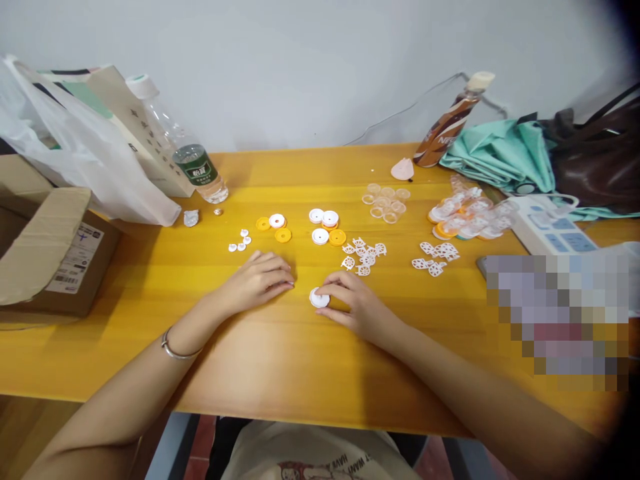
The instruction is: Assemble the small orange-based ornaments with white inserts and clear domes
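One head-worn view, forward and down over the near table (270, 373), wall (310, 73) beyond.

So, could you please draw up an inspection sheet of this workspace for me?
Surface: yellow-brown wooden table, parts laid out in groups.
Job's things: white round part at the right hand; orange and white discs, clear rings, white openwork pieces and small white pieces beyond the hands.
Clutter: cardboard box, white plastic bag and clear bottle at left; brown bottle, teal fabric and dark bag at right.
Hands: right hand has its fingers pinching the white round part; left hand rests on the table, nothing seen in it.
Cables: thin grey cable against the wall.
Surroundings: pale wall behind; an area at lower right is pixelated, contents unreadable.
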A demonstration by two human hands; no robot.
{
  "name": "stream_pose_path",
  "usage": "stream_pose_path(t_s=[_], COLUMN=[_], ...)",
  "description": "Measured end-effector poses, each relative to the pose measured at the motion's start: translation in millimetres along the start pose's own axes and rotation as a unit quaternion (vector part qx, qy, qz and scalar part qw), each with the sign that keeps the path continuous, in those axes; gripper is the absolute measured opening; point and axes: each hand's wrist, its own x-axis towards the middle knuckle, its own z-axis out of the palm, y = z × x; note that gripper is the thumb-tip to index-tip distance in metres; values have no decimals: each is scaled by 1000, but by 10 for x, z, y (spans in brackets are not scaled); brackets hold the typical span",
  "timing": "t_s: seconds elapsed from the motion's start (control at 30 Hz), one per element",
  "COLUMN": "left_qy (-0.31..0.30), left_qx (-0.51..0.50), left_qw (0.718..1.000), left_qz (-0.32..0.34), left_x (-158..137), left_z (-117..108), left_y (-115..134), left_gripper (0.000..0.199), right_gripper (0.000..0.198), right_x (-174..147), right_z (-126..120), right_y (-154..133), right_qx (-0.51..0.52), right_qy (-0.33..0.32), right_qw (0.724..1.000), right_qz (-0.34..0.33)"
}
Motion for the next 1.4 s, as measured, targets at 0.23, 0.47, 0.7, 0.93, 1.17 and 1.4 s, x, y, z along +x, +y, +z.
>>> stream_pose_path(t_s=[0.23, 0.47, 0.7, 0.93, 1.17, 1.4], left_qy=[60, 122, 205, 215, 83, 7], left_qx=[87, 164, -40, -183, -169, -118], left_qw=[991, 969, 974, 959, 980, 991], left_qz=[76, 138, 86, -10, -69, -65], left_x=[2, 35, 84, 114, 119, 128], left_z=[36, 63, 170, 285, 172, 211], left_y=[20, 47, 346, 569, 489, 440], left_gripper=[12, 7, 11, 6, 50, 43], right_gripper=[36, 42, 15, 13, 13, 13], right_x=[6, 2, 2, -22, 6, -20], right_z=[-9, -35, -41, 29, -81, -62], right_y=[-18, -48, -137, -202, -116, -36], right_qx=[11, 27, 35, 68, 50, 23], right_qy=[8, 81, 160, 149, 155, 111], right_qw=[1000, 996, 986, 986, 987, 993], right_qz=[11, 5, -29, -19, 8, -36])
